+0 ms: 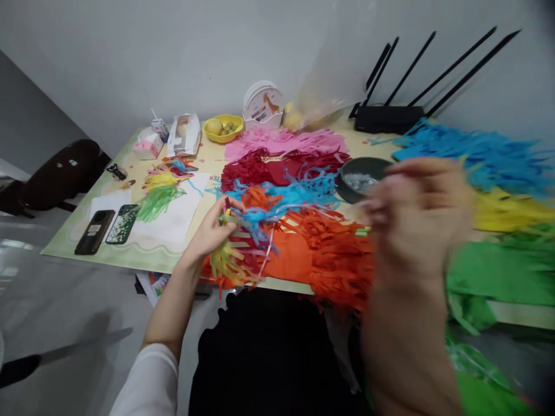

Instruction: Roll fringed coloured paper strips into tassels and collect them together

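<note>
My left hand (217,228) is closed around the gathered top of a tassel (229,260) of yellow, blue, pink and other coloured paper strips, just above the table's front edge. My right hand (420,219) is raised close to the camera and smeared by motion, with its fingers pinched together. A thin pale string (297,205) stretches from the tassel toward those fingertips; its end there is blurred. One loose length hangs down beside the tassel. Orange fringed tissue paper (288,251) lies between my hands, with blue fringed paper (303,188) behind it.
A dark round tin (385,167) stands behind my right hand. Pink (286,141), dark red, yellow and green (481,271) fringed paper covers much of the table. Two phones (94,232) and finished-looking tassels (160,199) lie left. A router (390,118) with tall antennas stands at back right.
</note>
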A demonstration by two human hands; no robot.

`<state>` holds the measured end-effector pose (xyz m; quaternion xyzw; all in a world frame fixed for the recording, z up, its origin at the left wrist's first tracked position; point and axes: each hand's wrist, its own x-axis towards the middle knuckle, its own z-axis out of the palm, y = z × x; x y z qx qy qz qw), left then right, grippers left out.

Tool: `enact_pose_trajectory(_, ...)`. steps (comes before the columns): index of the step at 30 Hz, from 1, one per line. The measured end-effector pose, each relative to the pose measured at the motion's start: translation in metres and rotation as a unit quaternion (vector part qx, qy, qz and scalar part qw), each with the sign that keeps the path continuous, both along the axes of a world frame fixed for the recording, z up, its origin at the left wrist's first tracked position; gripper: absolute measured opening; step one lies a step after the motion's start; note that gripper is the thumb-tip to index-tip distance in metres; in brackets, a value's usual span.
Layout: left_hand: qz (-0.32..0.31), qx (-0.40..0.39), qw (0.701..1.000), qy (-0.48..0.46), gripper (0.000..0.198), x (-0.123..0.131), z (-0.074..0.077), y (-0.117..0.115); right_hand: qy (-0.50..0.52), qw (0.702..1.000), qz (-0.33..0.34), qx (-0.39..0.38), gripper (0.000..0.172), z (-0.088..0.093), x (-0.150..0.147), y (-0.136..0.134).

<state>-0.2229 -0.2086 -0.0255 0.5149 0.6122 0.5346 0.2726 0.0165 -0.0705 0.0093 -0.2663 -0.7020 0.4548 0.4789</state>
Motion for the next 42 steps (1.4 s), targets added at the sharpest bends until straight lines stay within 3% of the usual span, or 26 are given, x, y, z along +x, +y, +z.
enact_pose_trajectory(1, -0.037, 0.000, 0.999, -0.032, 0.022, 0.004, 0.002, 0.000, 0.006, 1.000, 0.006, -0.006, 0.022, -0.003, -0.015, -0.010)
enact_pose_trajectory(4, -0.125, -0.030, 0.987, -0.092, 0.016, 0.017, 0.005, 0.002, -0.021, 0.988, 0.144, -0.047, 0.018, -0.008, -0.049, -0.032)
enact_pose_trajectory(6, -0.140, -0.048, 0.984, -0.103, 0.015, 0.023, 0.006, 0.004, -0.033, 0.974, 0.213, -0.063, 0.020, -0.009, -0.060, -0.038)
enact_pose_trajectory(8, -0.131, -0.055, 0.984, -0.108, 0.016, 0.026, 0.006, 0.006, -0.048, 0.969, 0.233, -0.060, 0.018, -0.008, -0.064, -0.038)
enact_pose_trajectory(13, -0.121, -0.051, 0.974, -0.183, 0.026, 0.028, 0.004, 0.007, 0.009, 0.981, 0.178, -0.080, 0.013, -0.011, -0.062, -0.029)
enact_pose_trajectory(16, -0.032, -0.029, 0.975, -0.217, 0.034, 0.029, 0.001, 0.009, 0.043, 0.983, 0.153, -0.095, 0.012, -0.018, -0.059, -0.028)
enact_pose_trajectory(19, 0.042, -0.005, 0.983, -0.179, 0.033, 0.031, 0.000, 0.008, 0.038, 0.991, 0.094, -0.088, 0.014, -0.025, -0.051, -0.033)
enact_pose_trajectory(23, 0.096, 0.016, 0.991, -0.092, 0.027, 0.034, 0.007, 0.004, -0.052, 0.997, 0.045, -0.023, 0.018, -0.030, -0.038, -0.047)
enact_pose_trajectory(29, 0.098, 0.053, 0.994, -0.018, 0.025, 0.041, 0.011, -0.001, -0.110, 0.993, 0.043, 0.019, 0.022, -0.031, -0.038, -0.058)
enact_pose_trajectory(42, 0.098, 0.048, 0.992, -0.062, 0.023, 0.044, 0.011, -0.001, -0.119, 0.991, 0.064, 0.006, 0.023, -0.027, -0.034, -0.059)
